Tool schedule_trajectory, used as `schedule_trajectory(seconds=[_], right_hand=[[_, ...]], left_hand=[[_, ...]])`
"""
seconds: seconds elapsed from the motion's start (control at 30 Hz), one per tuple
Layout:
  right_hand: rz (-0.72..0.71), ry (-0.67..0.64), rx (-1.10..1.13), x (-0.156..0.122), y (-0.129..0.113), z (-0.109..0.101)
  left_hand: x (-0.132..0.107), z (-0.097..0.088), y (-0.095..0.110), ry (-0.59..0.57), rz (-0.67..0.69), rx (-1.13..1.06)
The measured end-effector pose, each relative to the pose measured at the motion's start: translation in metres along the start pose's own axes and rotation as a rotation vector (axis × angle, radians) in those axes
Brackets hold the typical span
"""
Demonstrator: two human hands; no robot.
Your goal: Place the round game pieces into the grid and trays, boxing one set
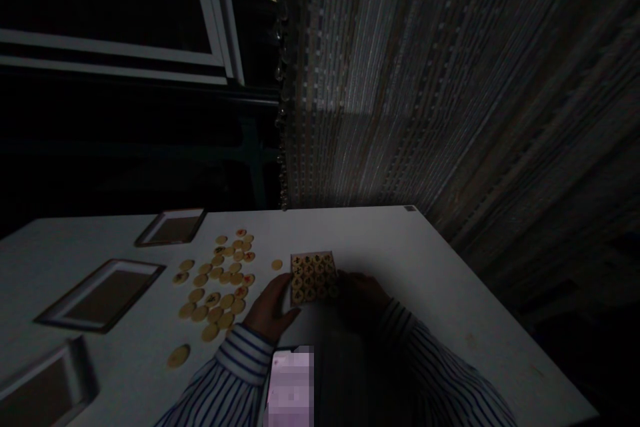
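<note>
Square tray point(311, 254) of marked discs point(310, 294), white worktop point(385, 233), left hand point(271, 310) at its edge, grip parted, right hand point(367, 290) opposite, grip too dark to tell.

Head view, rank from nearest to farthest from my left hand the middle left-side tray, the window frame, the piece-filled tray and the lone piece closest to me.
1. Piece-filled tray: immediately right of your left hand.
2. Lone piece: left of that hand, toward you.
3. Middle left-side tray: farther left.
4. Window frame: beyond the table.
</note>
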State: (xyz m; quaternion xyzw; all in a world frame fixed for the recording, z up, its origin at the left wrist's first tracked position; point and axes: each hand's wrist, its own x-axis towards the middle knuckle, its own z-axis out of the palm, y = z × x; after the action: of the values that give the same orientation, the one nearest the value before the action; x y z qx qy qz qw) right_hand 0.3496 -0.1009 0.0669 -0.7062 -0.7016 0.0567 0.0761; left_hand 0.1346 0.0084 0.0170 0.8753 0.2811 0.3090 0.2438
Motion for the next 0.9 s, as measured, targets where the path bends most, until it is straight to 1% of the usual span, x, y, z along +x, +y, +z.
schedule_trajectory(seconds=[0.1, 0.2, 0.43, 0.6, 0.73, 0.9], right_hand=[[-0.035, 0.056, 0.044, 0.001, 0.002, 0.006], [-0.023, 0.086, 0.070, 0.002, 0.002, 0.010], [-0.001, 0.043, 0.098, 0.003, 0.001, 0.009], [0.006, 0.083, 0.083, 0.003, 0.001, 0.012], [0.011, 0.054, 0.065, 0.004, 0.002, 0.012], [-0.010, 0.064, 0.058, 0.006, 0.000, 0.009]], left_hand=[[-0.001, 0.001, 0.000, -0.009, 0.020, 0.028], [-0.001, 0.002, 0.001, -0.016, 0.023, 0.041], [0.002, 0.002, 0.003, -0.006, 0.025, 0.046], [0.005, 0.000, 0.007, -0.025, -0.003, 0.047], [0.005, -0.002, 0.009, -0.035, -0.025, 0.025], [0.007, -0.002, 0.007, -0.002, -0.049, -0.010]])
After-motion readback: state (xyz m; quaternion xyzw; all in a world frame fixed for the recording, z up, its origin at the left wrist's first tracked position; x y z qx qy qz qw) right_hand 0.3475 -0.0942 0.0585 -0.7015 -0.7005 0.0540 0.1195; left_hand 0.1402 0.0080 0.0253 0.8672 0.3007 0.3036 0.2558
